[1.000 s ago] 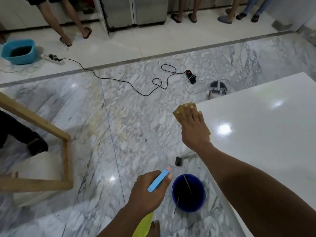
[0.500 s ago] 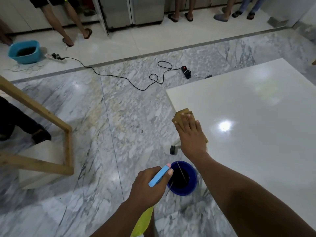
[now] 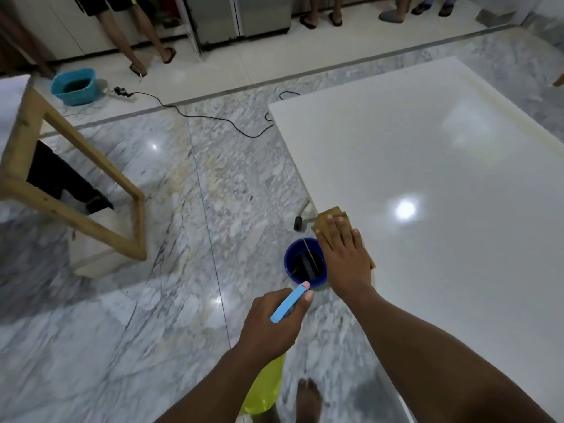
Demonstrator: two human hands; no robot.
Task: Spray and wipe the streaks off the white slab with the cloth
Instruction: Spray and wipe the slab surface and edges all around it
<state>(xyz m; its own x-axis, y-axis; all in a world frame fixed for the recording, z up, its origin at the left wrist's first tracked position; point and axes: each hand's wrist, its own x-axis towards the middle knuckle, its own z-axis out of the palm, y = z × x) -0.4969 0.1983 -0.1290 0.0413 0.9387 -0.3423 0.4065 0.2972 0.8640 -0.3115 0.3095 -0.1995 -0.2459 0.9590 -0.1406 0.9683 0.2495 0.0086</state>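
The glossy white slab (image 3: 427,166) fills the right half of the head view, raised above the marble floor. My right hand (image 3: 345,254) lies flat, fingers together, pressing a tan cloth (image 3: 328,216) onto the slab's left edge. My left hand (image 3: 271,322) hangs over the floor to the left of the slab, closed around a spray bottle with a light blue trigger (image 3: 290,303) and a yellow-green body (image 3: 265,389) pointing down. The bottle's nozzle is hidden by my fingers.
A dark blue bucket (image 3: 290,267) stands on the floor against the slab's left edge, just below the cloth. A wooden frame (image 3: 91,184) stands at left, a teal tub (image 3: 73,85) and black cable (image 3: 198,116) farther back. Several people's legs line the far wall. My bare foot (image 3: 308,395) shows below.
My right hand has slid the cloth along the slab's left edge toward me, from near the far corner to beside the blue bucket. The left hand keeps its hold on the bottle.
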